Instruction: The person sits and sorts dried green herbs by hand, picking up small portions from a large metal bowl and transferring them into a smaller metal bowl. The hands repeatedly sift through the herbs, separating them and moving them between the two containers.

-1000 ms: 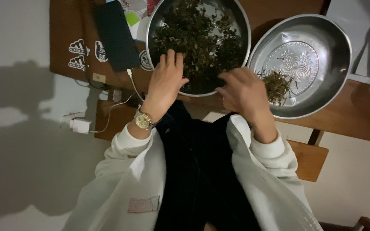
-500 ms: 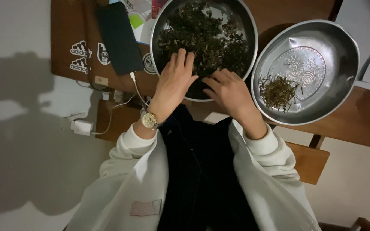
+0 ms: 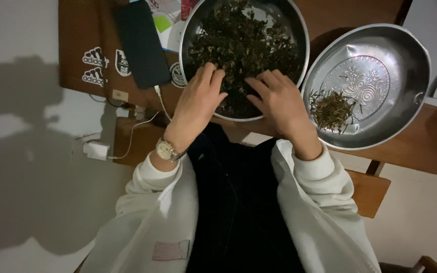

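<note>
- Left hand (image 3: 198,103) and right hand (image 3: 279,103) are resting, fingers spread, on dark leaves (image 3: 244,48) in the steel bowl (image 3: 185,30) on the counter (image 3: 82,35).
- Picked stems (image 3: 332,108) are lying in the tray (image 3: 405,65) at right.

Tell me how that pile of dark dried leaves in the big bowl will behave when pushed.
The dried leaves look loose and light, so they would probably scatter and slide rather than move together. Thin and curled, they seem brittle. The round steel bowl should keep them in.
</note>
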